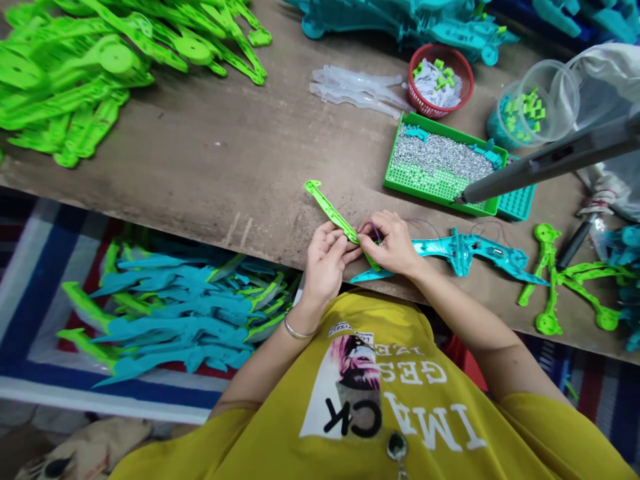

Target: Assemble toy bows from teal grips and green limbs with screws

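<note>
Both hands meet over the table's front edge. My left hand [327, 260] has its fingers closed on a long, narrow green plastic part [331, 210], which slants up and left from the fingertips. At the part's lower end, my right hand [393, 243] pinches with thumb and fingers, beside thin dark wires. What lies between its fingertips is mostly hidden. A blue bow-shaped plastic part [463, 250] rests on the table just right of and partly behind my right hand, with thin wires running above it.
Green parts [100, 67] are heaped at the upper left. A green tray [440, 190] of small metal pieces, a red basket [434, 110] and a grey tool [545, 160] are at the right. Blue and green parts [190, 313] lie below the table edge.
</note>
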`<move>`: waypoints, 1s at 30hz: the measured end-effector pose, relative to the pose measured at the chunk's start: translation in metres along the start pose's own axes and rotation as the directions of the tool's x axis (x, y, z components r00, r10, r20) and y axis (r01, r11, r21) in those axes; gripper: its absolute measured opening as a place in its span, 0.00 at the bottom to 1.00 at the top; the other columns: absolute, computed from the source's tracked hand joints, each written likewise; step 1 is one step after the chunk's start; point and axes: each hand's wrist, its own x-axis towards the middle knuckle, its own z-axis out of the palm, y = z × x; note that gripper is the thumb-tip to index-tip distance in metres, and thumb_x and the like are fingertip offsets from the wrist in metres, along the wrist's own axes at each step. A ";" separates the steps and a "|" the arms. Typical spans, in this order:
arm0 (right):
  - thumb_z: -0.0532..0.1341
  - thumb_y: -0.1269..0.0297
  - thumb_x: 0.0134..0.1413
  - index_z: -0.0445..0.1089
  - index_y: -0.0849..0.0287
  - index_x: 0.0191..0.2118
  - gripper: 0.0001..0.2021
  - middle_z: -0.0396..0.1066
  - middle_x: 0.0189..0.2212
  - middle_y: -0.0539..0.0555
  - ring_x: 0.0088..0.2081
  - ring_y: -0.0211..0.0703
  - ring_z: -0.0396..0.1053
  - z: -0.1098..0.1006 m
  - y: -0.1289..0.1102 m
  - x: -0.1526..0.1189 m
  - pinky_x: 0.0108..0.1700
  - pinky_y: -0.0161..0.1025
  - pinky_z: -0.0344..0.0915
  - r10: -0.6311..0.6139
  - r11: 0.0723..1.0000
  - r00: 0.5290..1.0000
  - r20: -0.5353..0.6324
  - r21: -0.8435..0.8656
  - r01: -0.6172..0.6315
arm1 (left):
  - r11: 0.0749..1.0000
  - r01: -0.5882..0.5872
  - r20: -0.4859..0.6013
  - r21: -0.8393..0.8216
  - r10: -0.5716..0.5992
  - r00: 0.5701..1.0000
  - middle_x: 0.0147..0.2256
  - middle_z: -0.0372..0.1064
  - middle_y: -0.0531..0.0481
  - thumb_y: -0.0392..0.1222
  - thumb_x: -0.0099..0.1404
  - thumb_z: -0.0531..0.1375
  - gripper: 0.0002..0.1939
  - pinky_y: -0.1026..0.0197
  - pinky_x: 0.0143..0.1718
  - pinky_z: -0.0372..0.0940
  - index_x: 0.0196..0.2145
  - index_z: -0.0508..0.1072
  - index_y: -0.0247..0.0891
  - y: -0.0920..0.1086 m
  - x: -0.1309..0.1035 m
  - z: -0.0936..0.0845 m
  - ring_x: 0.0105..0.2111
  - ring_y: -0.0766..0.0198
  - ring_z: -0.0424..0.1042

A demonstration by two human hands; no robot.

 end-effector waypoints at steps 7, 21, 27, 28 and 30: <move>0.58 0.65 0.56 0.63 0.54 0.27 0.06 0.74 0.30 0.54 0.36 0.46 0.70 0.000 0.000 0.001 0.44 0.43 0.60 0.008 1.000 1.000 0.015 -0.011 -0.008 | 0.999 -0.027 -0.007 0.033 0.027 1.000 0.45 0.74 0.49 0.50 0.57 0.73 0.25 0.58 0.44 0.78 0.47 0.67 0.42 -0.001 0.001 0.005 0.44 0.61 0.79; 0.59 0.67 0.50 0.70 0.57 0.31 0.03 0.75 0.31 0.54 0.32 0.42 0.70 -0.010 -0.002 -0.006 0.38 0.39 0.64 0.011 0.990 1.000 0.029 0.143 -0.015 | 0.992 -0.064 -0.137 0.106 0.078 0.988 0.33 0.72 0.55 0.53 0.53 0.75 0.27 0.65 0.34 0.76 0.39 0.65 0.41 -0.006 0.007 0.011 0.31 0.68 0.77; 0.61 0.65 0.52 0.73 0.58 0.32 0.04 0.76 0.32 0.54 0.30 0.40 0.68 -0.008 -0.001 -0.005 0.36 0.38 0.63 0.040 0.981 0.999 0.026 0.189 -0.044 | 0.996 0.047 0.005 0.076 -0.048 0.999 0.46 0.75 0.49 0.50 0.55 0.74 0.27 0.60 0.41 0.78 0.46 0.67 0.42 0.004 0.006 -0.003 0.43 0.63 0.79; 0.62 0.64 0.52 0.73 0.58 0.32 0.05 0.76 0.31 0.53 0.29 0.39 0.67 -0.008 -0.001 -0.004 0.36 0.38 0.62 0.054 0.979 0.998 0.027 0.195 -0.059 | 0.996 0.048 0.017 0.073 -0.049 0.999 0.46 0.75 0.49 0.49 0.55 0.74 0.27 0.60 0.42 0.78 0.47 0.67 0.43 0.005 0.006 -0.004 0.43 0.62 0.79; 0.62 0.63 0.54 0.73 0.58 0.31 0.06 0.75 0.30 0.53 0.28 0.38 0.66 -0.006 -0.001 -0.003 0.35 0.38 0.62 0.077 0.976 0.996 0.033 0.202 -0.082 | 0.997 0.047 0.033 0.067 -0.049 0.998 0.46 0.76 0.48 0.48 0.55 0.73 0.27 0.58 0.43 0.78 0.47 0.67 0.43 0.005 0.006 -0.006 0.43 0.62 0.79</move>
